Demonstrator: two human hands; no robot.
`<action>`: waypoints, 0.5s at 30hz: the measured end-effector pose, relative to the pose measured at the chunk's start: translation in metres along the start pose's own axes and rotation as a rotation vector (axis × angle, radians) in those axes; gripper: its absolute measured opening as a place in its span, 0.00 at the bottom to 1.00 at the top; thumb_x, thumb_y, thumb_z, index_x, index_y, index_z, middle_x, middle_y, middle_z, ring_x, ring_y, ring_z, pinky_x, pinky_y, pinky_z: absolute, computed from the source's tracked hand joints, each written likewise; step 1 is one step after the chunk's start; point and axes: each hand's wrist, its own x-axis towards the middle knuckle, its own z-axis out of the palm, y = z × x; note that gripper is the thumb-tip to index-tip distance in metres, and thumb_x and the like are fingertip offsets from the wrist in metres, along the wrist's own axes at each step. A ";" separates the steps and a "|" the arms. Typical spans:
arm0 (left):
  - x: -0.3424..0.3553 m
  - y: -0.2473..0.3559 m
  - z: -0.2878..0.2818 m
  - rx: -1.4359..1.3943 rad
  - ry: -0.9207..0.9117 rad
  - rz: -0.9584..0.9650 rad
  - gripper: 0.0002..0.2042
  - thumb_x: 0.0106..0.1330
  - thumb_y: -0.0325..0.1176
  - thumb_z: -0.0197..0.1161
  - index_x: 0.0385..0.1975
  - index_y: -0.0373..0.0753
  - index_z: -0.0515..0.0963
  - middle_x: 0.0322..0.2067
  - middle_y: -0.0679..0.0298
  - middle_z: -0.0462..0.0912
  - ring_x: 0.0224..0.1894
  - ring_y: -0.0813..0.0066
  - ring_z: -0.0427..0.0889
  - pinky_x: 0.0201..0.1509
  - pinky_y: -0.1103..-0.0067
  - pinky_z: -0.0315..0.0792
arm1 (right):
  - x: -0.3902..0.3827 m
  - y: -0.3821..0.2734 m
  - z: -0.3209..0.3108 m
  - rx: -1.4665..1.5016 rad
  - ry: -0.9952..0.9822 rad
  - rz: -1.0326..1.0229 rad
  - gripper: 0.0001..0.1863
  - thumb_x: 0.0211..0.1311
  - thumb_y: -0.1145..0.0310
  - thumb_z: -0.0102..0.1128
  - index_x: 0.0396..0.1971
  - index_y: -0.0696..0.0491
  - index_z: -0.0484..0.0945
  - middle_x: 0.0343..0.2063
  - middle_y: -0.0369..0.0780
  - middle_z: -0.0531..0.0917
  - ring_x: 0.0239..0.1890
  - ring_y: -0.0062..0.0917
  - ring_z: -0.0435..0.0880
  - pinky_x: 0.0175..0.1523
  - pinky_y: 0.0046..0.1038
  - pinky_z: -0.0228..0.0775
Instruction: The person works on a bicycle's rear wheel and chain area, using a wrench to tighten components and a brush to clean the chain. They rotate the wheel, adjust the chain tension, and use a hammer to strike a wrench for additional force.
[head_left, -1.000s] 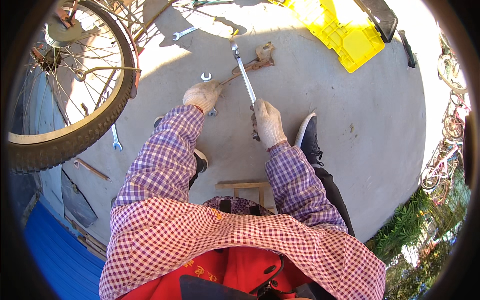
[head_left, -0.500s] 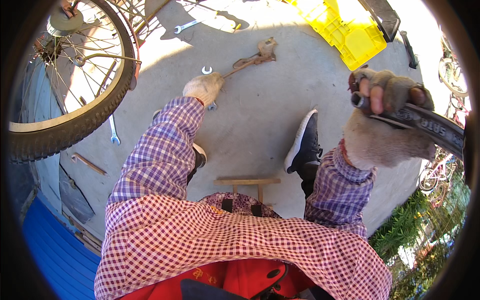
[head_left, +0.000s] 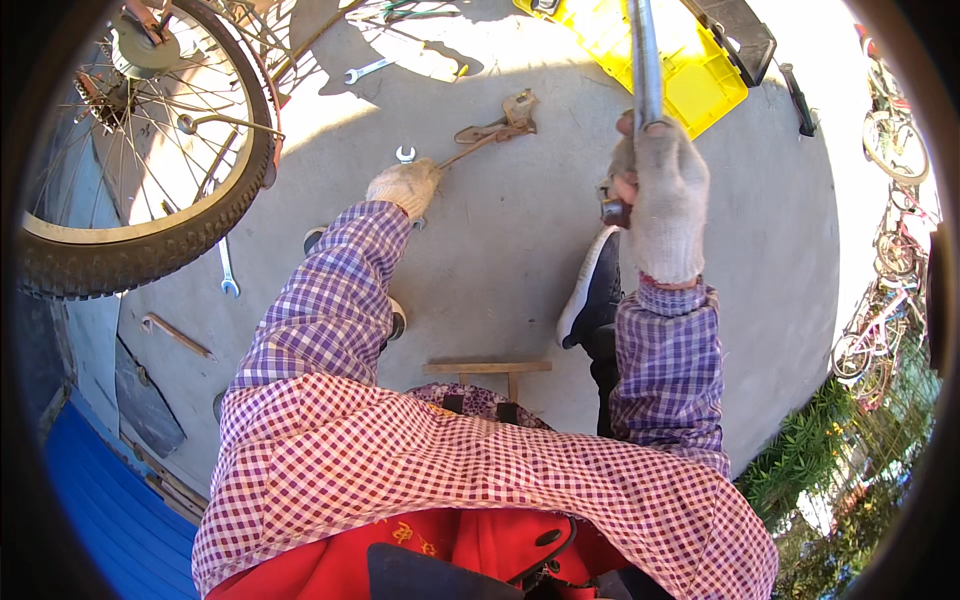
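Observation:
My left hand point(head_left: 403, 188), in a pale knit glove, is low over the floor, closed on the near end of a thin rusty metal rod point(head_left: 465, 152). A rusty bracket-like piece point(head_left: 517, 112) is at the rod's far end. Beneath this hand lies a wrench; its open jaw point(head_left: 405, 155) shows beyond the glove. My right hand point(head_left: 662, 195), in a worn dirty glove, is raised and wrapped round a long metal-handled tool point(head_left: 646, 60). Its bright shaft points away from me, while a short dark end pokes out left of the fist. The grip hides the tool's exact kind.
A bicycle wheel point(head_left: 255, 150) stands at the left. Wrenches point(head_left: 228, 268) point(head_left: 370, 70) and a rusty bent bar point(head_left: 178, 335) lie on the concrete. A yellow plastic case point(head_left: 700, 85) is at the far right. My shoe point(head_left: 592, 290) and a small wooden stool point(head_left: 487, 367) are near me.
My right hand has swung left and turned, so the tool's shaft now points away instead of to the right. My left hand keeps its grip on the rod, almost in place.

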 end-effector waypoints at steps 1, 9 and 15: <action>0.002 -0.002 0.002 0.017 0.002 0.038 0.21 0.82 0.44 0.45 0.60 0.40 0.80 0.57 0.51 0.85 0.60 0.49 0.84 0.64 0.57 0.76 | 0.004 -0.026 -0.008 0.055 0.014 -0.179 0.26 0.80 0.43 0.54 0.47 0.56 0.79 0.19 0.29 0.69 0.18 0.12 0.64 0.23 0.20 0.62; -0.007 0.014 -0.015 -0.022 -0.092 -0.162 0.20 0.82 0.44 0.46 0.60 0.40 0.80 0.58 0.53 0.85 0.60 0.51 0.84 0.63 0.58 0.77 | -0.008 0.099 0.024 0.110 0.203 -0.213 0.34 0.73 0.30 0.53 0.41 0.53 0.77 0.23 0.32 0.74 0.23 0.19 0.72 0.33 0.26 0.70; -0.023 0.031 -0.024 0.039 -0.115 -0.227 0.19 0.82 0.43 0.47 0.60 0.41 0.79 0.62 0.57 0.82 0.60 0.55 0.83 0.64 0.61 0.78 | -0.021 0.220 0.034 0.198 0.075 0.669 0.25 0.79 0.45 0.55 0.39 0.56 0.79 0.23 0.31 0.72 0.20 0.13 0.68 0.23 0.20 0.60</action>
